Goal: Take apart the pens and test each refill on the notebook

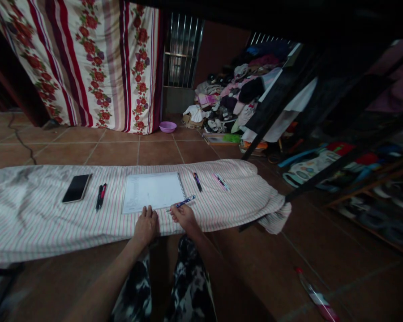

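Note:
A white spiral-bound notebook [154, 190] lies open on a striped cloth [221, 210] spread over a long narrow surface. My left hand [147, 226] rests flat at the notebook's near edge, its fingertips touching the page. In my right hand [184, 217], near the notebook's lower right corner, a patterned blue and white pen [185, 201] is pinched between the fingers. Its tip points left, just at the page's near edge. Faint marks show on the page, too small to read.
Left of the notebook lie a smartphone [76, 188] and a pair of dark and red pens [101, 197]. Dark pens [197, 182] and pastel pens [220, 182] lie to its right. A purple basin [168, 127] and a heap of clothes [235, 94] are on the floor beyond.

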`<state>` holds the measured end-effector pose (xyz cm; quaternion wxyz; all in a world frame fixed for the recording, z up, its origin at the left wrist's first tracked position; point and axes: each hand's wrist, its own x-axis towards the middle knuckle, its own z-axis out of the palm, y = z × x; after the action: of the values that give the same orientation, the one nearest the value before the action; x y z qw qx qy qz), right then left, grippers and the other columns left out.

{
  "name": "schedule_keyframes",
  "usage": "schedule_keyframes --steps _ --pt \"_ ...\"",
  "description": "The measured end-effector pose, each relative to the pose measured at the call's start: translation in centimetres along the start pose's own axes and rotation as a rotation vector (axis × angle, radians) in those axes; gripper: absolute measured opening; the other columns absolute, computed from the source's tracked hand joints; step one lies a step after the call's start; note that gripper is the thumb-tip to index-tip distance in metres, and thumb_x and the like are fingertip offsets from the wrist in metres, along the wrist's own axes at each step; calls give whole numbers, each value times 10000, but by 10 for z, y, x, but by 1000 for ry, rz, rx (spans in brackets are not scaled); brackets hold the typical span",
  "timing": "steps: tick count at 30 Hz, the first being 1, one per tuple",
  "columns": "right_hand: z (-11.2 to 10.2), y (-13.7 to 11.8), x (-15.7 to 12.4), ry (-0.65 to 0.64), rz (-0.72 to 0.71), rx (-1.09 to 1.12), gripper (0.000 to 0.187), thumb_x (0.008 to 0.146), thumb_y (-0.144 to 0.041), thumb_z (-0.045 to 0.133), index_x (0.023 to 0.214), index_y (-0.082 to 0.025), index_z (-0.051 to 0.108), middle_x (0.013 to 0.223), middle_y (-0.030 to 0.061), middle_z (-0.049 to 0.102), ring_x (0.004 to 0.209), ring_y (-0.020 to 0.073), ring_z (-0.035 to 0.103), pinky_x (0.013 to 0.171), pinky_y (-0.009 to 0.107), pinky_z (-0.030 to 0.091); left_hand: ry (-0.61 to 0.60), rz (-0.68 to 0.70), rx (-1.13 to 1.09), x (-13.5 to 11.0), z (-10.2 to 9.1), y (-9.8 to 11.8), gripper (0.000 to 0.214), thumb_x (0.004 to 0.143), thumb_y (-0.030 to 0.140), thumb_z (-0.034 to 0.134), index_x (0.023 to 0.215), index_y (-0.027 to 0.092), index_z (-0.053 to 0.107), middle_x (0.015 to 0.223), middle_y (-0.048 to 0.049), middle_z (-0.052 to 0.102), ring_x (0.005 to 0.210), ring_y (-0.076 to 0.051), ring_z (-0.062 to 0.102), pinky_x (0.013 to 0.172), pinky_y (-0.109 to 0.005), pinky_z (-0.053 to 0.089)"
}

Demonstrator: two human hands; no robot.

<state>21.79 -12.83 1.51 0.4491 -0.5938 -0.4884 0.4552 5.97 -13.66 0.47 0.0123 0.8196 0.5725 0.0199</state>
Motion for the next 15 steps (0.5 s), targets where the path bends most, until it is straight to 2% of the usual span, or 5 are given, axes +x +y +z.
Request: schedule_keyframes --steps 5,9,12,15 --pt "-9 -2 0 47 64 44 368 731 -506 505 660 -151 571 544 6 572 413 79 480 407 198 401 -13 19 -3 1 -3 -1 373 789 84 401 1134 84 544 1269 -216 494 1218 -304 414 913 -443 408" --pt "-20 -1 2 66 99 38 347 744 -476 500 646 -149 566 584 22 599 456 89 522 444 206 434 -23 35 2 2 -7 0 357 762 102 445 1101 104 557 1232 -201 522 1198 -302 428 909 -449 411" --pt "-27 1 6 74 116 1 295 766 -405 486 629 -154 554 589 24 601 502 102 556 477 207 452 -35 55 11 2 -12 2 356 771 75 407 1090 62 565 1227 -227 516 1187 -305 437 931 -448 389" --pt "-35 5 13 76 121 -64 243 768 -336 485 600 -165 528 555 12 588 494 107 557 480 208 445 -53 100 11 4 -18 3 361 779 35 352 1044 50 597 1148 -218 574 1177 -287 448 993 -450 321"
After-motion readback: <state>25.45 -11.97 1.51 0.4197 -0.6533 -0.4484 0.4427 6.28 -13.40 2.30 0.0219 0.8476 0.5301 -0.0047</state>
